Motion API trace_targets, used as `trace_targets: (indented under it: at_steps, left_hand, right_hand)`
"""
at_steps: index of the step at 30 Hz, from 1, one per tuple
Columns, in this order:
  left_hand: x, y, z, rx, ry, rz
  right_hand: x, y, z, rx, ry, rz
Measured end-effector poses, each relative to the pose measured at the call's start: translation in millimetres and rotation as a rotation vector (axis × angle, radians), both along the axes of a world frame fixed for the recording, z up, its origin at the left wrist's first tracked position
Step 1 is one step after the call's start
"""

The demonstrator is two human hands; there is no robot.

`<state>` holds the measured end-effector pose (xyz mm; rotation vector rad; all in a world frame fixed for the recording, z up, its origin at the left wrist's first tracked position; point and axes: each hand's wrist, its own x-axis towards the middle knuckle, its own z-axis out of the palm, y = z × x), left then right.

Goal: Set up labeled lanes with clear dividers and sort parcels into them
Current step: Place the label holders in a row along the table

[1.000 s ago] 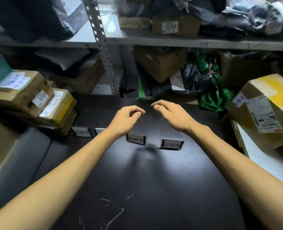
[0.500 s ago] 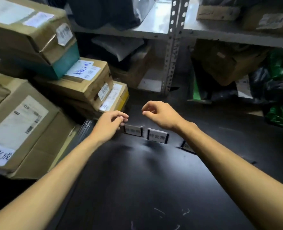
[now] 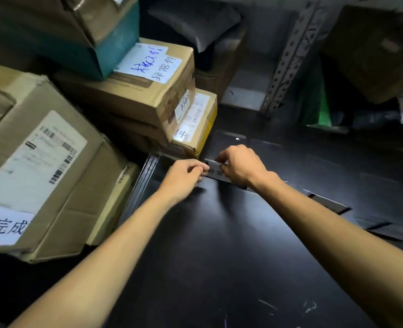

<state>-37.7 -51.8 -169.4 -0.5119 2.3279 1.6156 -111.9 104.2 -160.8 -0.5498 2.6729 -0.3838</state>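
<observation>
Both hands pinch one white label card point(image 3: 215, 173) by its ends, left hand point(image 3: 186, 172) and right hand point(image 3: 241, 165) with fingers curled on it. It sits near the far left edge of the black table point(image 3: 219, 256), beside stacked parcels point(image 3: 136, 98). Best to set it upright, text forward, clear of them.

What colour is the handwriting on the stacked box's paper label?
Blue, on the white label; head view.

Black table point(image 3: 219, 256), brown cardboard boxes point(image 3: 129, 95) with white labels point(image 3: 148, 63) in blue handwriting, one teal box point(image 3: 110, 43)
</observation>
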Motion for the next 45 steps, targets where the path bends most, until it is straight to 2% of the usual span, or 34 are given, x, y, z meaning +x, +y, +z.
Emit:
trace_targets:
  at_steps: [6,11,15,18,22,26,36,40,45]
  left_hand:
    - [-9,11,30,-0.048,0.078,-0.045]
    - [-23,36,77,-0.119,0.264,-0.117]
    - [-33,62,114,-0.405,0.483,-0.12]
    - [-38,93,137,-0.509,0.613,-0.152]
    - [-38,160,154,-0.429,0.571,-0.298]
    - [-27,247,156,-0.486,0.573,-0.333]
    - [-3,433,133,-0.395,0.434,-0.449]
    - [7,473,110,-0.36,0.438,-0.547]
    - [10,501,59,-0.431,0.348,-0.608]
  right_hand:
    - [-3,10,35,-0.197,0.021,-0.069]
    - [-8,39,87,-0.315,0.055,-0.137]
    - [-7,80,130,-0.385,0.063,-0.138]
    - [-1,121,154,-0.416,0.053,-0.111]
    - [14,191,170,-0.412,0.087,-0.138]
    - [33,272,169,-0.35,0.081,-0.206]
    - [85,470,144,-0.166,0.061,-0.36]
    - [95,513,117,-0.133,0.103,-0.424]
    - [103,530,64,-0.066,0.096,-0.461]
